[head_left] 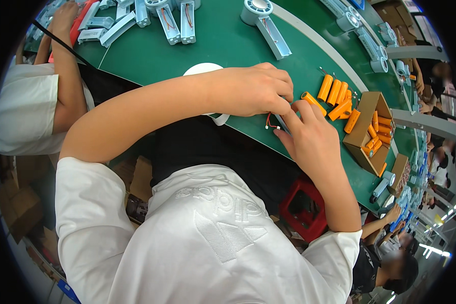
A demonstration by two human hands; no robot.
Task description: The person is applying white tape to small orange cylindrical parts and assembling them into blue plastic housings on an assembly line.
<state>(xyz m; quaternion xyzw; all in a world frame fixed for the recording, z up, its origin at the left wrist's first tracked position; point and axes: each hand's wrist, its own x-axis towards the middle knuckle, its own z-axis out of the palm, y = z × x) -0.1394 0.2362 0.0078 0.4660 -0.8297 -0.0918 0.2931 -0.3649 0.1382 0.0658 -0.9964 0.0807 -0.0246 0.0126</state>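
Note:
My left hand [263, 90] reaches across with its fingers curled down. Close against it, my right hand [311, 133] is bent with thumb and fingers drawn together. Between them shows a sliver of a narrow grey-blue piece [284, 123], mostly hidden by my fingers. Red and dark wires [270, 121] with small white plugs hang beside it, just left of my right thumb. Under my left forearm lies a white round thing [203, 68], partly covered, and a white loop [221, 119] sticks out below the arm.
Orange cylindrical batteries [334, 93] lie right of my hands, beside a cardboard box [359, 152] holding more. Light-blue fan bodies [273, 38] with open handles rest on the green table [228, 43]. A co-worker's arm [68, 91] is at left. A red stool [303, 209] stands below the table.

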